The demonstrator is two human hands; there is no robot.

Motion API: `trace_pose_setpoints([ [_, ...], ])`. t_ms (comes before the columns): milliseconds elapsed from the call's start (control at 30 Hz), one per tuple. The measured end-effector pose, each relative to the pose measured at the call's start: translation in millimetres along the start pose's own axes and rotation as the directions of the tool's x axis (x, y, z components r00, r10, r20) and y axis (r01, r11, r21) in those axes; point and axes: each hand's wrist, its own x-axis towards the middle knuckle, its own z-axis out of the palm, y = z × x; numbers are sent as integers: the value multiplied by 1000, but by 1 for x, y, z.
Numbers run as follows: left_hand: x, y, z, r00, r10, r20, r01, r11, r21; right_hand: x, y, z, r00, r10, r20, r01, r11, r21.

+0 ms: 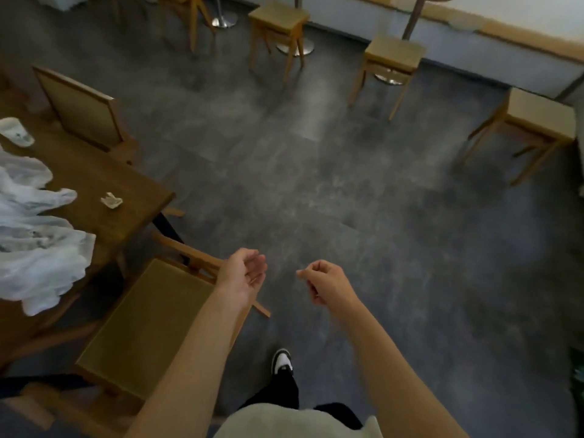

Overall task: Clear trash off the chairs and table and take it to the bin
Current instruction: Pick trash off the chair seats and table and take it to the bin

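On the brown table (126,197) at the left lie a small crumpled paper (111,200), a heap of white plastic bags (34,241) and a crushed white cup (15,131) near the far edge. A chair (148,324) with a tan seat stands at the table's near corner, its seat bare. My left hand (243,276) hovers above the chair's right edge, palm up, fingers loosely curled and holding nothing. My right hand (325,282) hangs over the floor with its fingers curled in; nothing shows in it. No bin is in view.
A second chair (82,109) stands at the table's far side. Three wooden stools (278,17) (392,55) (537,112) line the far wall on the grey floor (316,172). My shoe (281,361) is below the hands. Something green (576,374) shows at the right edge.
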Motion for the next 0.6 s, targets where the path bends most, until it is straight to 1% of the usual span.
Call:
trace_pose_setpoints([
  [67, 7, 14, 15, 1000, 23, -15, -23, 1000, -4, 25, -21, -2, 999, -7, 32, 7, 1000, -13],
  [133, 18, 28, 20, 998, 45, -41, -45, 999, -5, 46, -41, 1, 997, 9, 78, -10, 1000, 19],
  [200, 32, 41, 21, 994, 54, -95, -59, 997, -43, 71, -60, 4, 988, 34, 149, -39, 999, 31],
  [367, 75, 65, 22, 970, 57, -237, -97, 982, -162, 144, -111, 15, 942, 127, 311, -114, 992, -61],
  [433, 91, 76, 33, 959, 47, -281, -112, 969, -220, 173, -131, 20, 922, 138, 361, -108, 989, -103],
  [533, 113, 97, 64, 934, 71, -350, -180, 940, -289, 219, -170, 23, 879, 127, 460, -48, 982, -180],
  [600, 121, 111, 86, 918, 64, -391, -205, 922, -330, 245, -196, 24, 860, 120, 496, -11, 976, -217],
])
